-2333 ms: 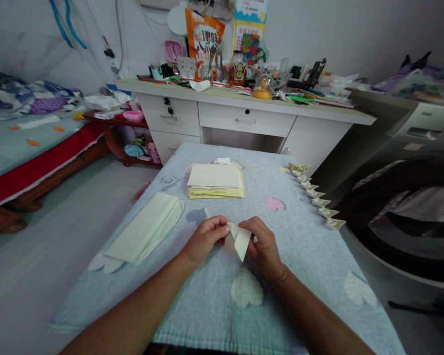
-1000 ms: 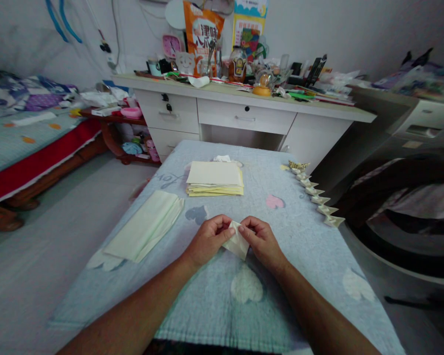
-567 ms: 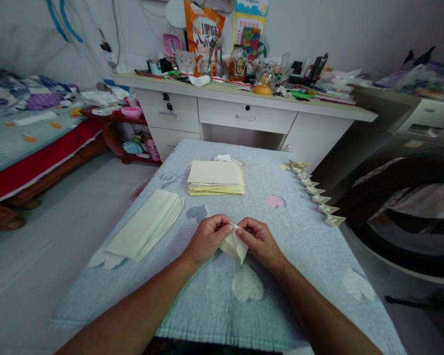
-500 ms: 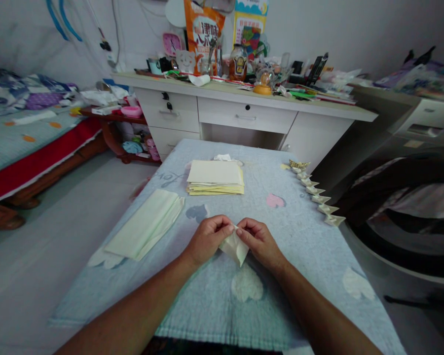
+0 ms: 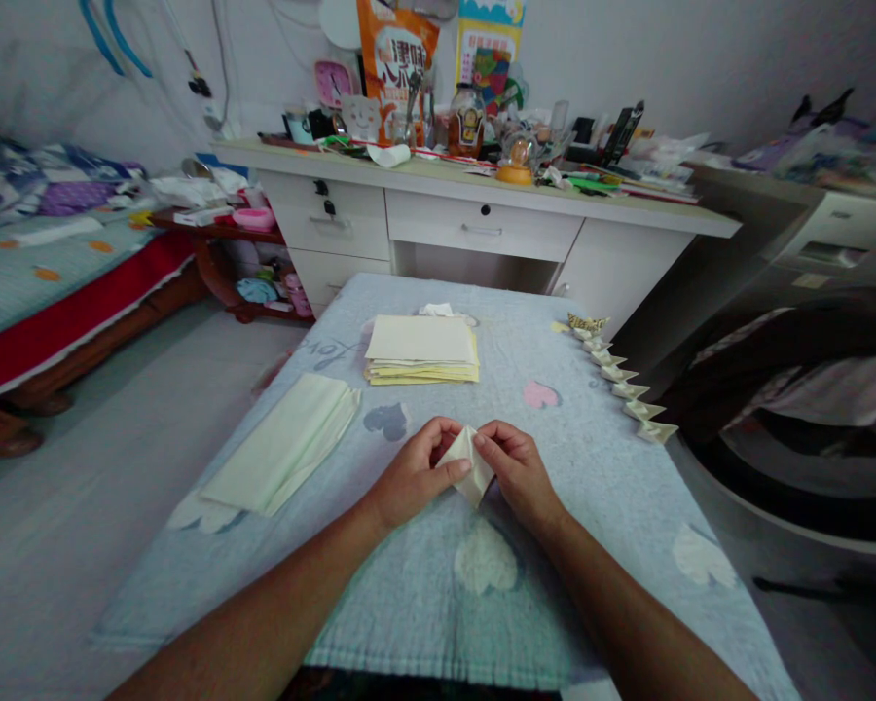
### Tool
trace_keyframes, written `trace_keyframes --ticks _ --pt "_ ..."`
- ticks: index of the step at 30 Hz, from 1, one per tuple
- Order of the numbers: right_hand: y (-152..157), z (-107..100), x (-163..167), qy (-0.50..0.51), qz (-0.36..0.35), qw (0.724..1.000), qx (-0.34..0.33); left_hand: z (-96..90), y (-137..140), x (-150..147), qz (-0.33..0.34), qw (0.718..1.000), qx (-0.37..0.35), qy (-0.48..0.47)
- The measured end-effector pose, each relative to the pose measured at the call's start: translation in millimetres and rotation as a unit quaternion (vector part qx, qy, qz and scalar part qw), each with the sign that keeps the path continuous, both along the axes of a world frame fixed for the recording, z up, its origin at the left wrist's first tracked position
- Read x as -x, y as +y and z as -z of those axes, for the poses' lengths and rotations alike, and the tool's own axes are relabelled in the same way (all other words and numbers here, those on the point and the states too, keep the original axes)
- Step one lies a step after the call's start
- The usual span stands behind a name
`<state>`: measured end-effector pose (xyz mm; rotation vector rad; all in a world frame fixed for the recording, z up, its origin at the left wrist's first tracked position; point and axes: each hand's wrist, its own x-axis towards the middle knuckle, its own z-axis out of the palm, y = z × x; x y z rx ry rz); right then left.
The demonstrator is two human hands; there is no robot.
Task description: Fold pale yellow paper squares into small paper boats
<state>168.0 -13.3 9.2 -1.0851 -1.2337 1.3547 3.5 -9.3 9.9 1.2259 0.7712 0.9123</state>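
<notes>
A small folded piece of cream paper (image 5: 474, 479) is held just above the cloth, one lower corner pointing toward me. My left hand (image 5: 421, 469) is closed on its left side, thumb lying across the front. On the other side my right hand (image 5: 517, 469) pinches the paper near its top with thumb and fingers. The fingertips behind the paper are hidden. Beyond my hands sits a stack of paper sheets (image 5: 421, 341), cream on top and yellow below. To the left lie folded pale sheets (image 5: 281, 443). Several folded paper boats (image 5: 632, 391) stand in a row along the right edge.
A pale blue cloth with heart prints (image 5: 584, 545) covers the table. Behind it stands a white desk (image 5: 482, 229) crowded with jars, a clock and packets. A washing machine (image 5: 795, 389) is on the right, a bed (image 5: 58, 273) on the left.
The folded paper has been turned up and shows more of its front face. My left thumb has slid down across it, and my right thumb remains near its top.
</notes>
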Motion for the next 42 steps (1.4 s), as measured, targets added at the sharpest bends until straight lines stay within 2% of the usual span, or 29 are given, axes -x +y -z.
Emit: trace_keyframes --ticks 6,12,15,21,25,28,31,34,37,40,42 --pt "-0.5 -3.1 0.5 0.013 0.003 1.000 -0.003 4.7 2.3 -1.8 -0.006 0.999 0.036 -0.025" --pt "-3.5 -7.6 -1.5 0.045 -0.080 0.996 0.001 0.8 2.6 -0.3 -0.050 0.996 0.046 -0.055" --pt "-2.3 -6.8 -0.4 0.043 -0.074 0.996 -0.018 -1.8 1.8 -0.3 -0.063 0.994 0.061 -0.063" --pt "-0.7 -5.0 -1.9 0.029 -0.042 0.998 -0.049 -1.4 0.3 -2.6 -0.043 0.994 0.077 -0.066" --pt "-3.4 -4.9 -3.8 0.002 -0.063 0.997 -0.044 1.3 2.4 -2.4 -0.046 0.995 0.073 -0.058" --pt "-4.3 -2.8 -2.2 0.034 -0.082 0.995 -0.037 1.5 2.6 -2.2 -0.049 0.996 0.069 -0.041" --pt "-2.9 0.8 -0.3 0.054 -0.082 0.994 -0.037 -1.4 -0.4 -2.9 -0.055 0.997 0.052 -0.035" --pt "-0.6 3.1 -0.3 0.041 -0.052 0.997 -0.046 -4.0 -4.4 -3.8 -0.076 0.995 0.029 -0.050" --pt "0.7 2.9 -1.1 0.037 -0.031 0.998 -0.047 -2.2 -5.3 -2.9 -0.057 0.997 0.004 -0.054" --pt "0.8 1.8 -1.1 0.045 -0.035 0.998 -0.037 2.3 -2.7 0.5 -0.050 0.996 -0.072 0.015" --pt "0.6 1.6 -0.6 0.050 -0.037 0.998 -0.033 4.1 -0.5 3.1 -0.064 0.984 -0.136 0.091"
